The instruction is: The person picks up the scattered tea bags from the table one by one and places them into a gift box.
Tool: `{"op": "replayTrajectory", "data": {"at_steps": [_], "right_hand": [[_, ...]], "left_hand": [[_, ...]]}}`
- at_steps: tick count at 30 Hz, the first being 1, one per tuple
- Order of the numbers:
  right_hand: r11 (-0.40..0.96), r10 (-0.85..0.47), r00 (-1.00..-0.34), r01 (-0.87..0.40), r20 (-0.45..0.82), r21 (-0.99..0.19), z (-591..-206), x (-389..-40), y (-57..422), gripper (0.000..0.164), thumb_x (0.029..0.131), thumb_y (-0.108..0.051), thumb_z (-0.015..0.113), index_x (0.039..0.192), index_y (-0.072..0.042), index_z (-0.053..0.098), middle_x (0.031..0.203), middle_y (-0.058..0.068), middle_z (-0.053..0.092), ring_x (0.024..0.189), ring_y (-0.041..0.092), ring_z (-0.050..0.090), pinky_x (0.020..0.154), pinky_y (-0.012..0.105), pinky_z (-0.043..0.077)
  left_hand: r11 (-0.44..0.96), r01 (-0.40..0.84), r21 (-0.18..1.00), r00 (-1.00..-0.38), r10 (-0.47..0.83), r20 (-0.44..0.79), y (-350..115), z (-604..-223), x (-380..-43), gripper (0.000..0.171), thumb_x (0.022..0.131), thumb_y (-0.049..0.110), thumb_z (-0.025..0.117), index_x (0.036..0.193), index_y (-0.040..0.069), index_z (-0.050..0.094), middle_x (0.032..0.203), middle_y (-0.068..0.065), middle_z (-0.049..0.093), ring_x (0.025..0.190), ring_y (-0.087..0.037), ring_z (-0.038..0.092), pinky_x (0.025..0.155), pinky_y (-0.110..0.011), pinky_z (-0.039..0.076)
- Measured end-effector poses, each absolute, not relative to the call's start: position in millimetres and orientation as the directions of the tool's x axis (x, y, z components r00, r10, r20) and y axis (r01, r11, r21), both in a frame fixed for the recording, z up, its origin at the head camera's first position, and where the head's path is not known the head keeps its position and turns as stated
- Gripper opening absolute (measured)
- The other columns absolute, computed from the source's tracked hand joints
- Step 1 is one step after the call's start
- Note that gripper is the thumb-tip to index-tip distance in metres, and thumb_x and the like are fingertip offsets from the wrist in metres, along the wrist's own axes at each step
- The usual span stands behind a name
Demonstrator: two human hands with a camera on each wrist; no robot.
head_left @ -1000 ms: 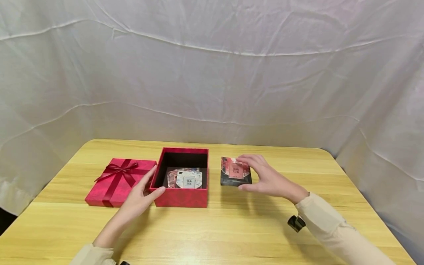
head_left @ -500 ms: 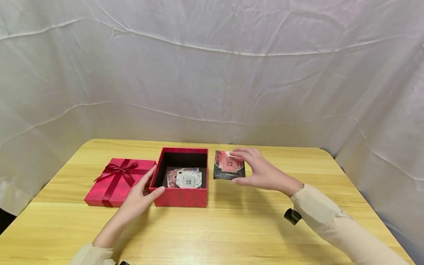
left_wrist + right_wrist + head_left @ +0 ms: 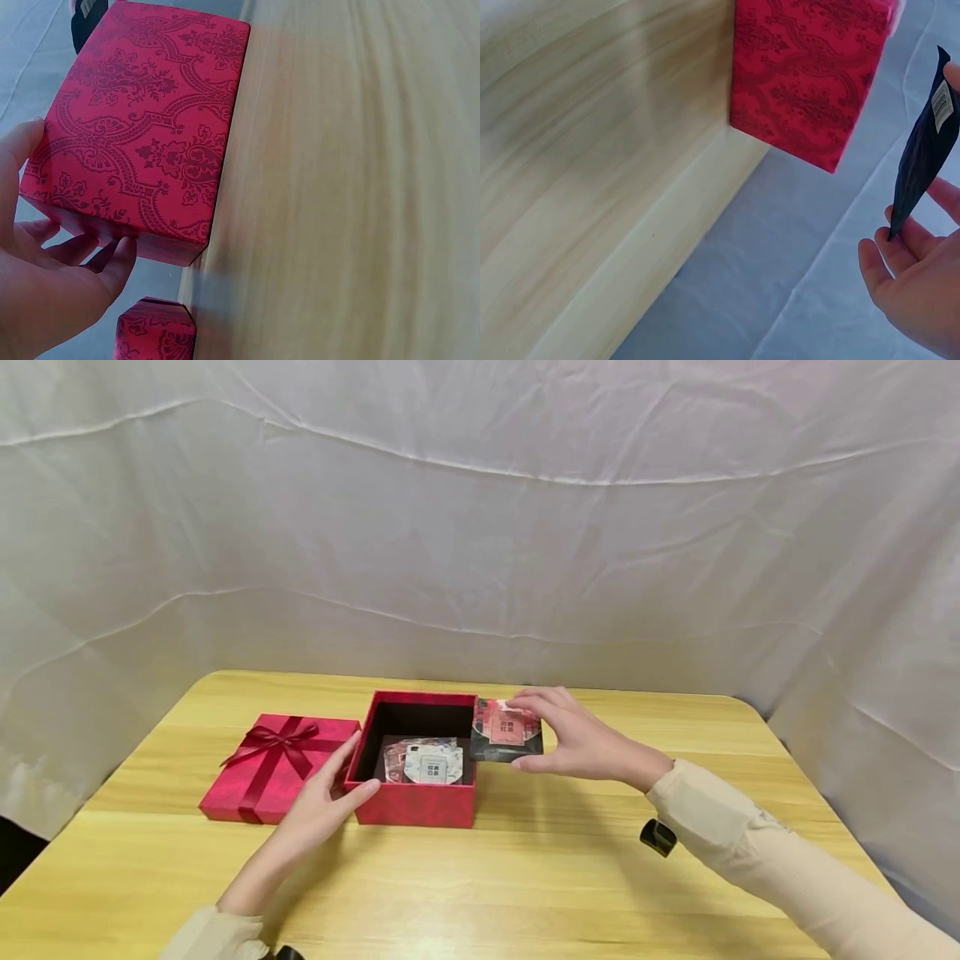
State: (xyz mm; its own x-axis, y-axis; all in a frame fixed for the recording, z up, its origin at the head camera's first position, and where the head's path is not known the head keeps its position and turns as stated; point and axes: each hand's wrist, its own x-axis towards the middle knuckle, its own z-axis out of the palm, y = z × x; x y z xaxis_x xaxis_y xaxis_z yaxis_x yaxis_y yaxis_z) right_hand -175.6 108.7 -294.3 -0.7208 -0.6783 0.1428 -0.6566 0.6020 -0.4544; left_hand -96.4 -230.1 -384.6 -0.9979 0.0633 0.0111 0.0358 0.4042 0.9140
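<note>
An open red gift box (image 3: 415,807) with a dark inside stands on the table. Several tea sachets lie in it, a pale one (image 3: 433,766) on top. My left hand (image 3: 318,810) grips the box's front left corner; in the left wrist view the thumb is on one patterned face, the fingers on the adjoining side. My right hand (image 3: 573,739) pinches a red and black tea sachet (image 3: 501,731) by its edges. It is held raised, printed side up, its left edge overlapping the box's right rim in the head view. The right wrist view shows its dark back with a white label.
Left of the box lies its red lid (image 3: 262,785) with a dark red ribbon bow (image 3: 279,741), beside my left hand. The wooden table (image 3: 480,893) ends at a pale cloth backdrop (image 3: 480,552) behind.
My right hand has moved left with the tea sachet, from beside the box up to its right rim. My left hand stays at the box corner.
</note>
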Motion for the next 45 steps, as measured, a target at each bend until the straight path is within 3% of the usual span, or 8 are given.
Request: {"op": "replayTrajectory", "data": {"at_steps": [45], "right_hand": [[0.626, -0.672, -0.735, -0.629, 0.091, -0.46, -298, -185, 76, 0.073, 0.08, -0.041, 0.075, 0.141, -0.01, 0.049, 0.144, 0.013, 0.041, 0.128, 0.027, 0.033, 0.102, 0.051, 0.035]], "left_hand": [[0.395, 0.054, 0.917, -0.996, 0.082, 0.024, -228, -382, -95, 0.078, 0.095, 0.031, 0.063, 0.156, 0.018, 0.018, 0.151, -0.021, 0.031, 0.132, -0.039, 0.038, 0.104, -0.051, 0.035]]}}
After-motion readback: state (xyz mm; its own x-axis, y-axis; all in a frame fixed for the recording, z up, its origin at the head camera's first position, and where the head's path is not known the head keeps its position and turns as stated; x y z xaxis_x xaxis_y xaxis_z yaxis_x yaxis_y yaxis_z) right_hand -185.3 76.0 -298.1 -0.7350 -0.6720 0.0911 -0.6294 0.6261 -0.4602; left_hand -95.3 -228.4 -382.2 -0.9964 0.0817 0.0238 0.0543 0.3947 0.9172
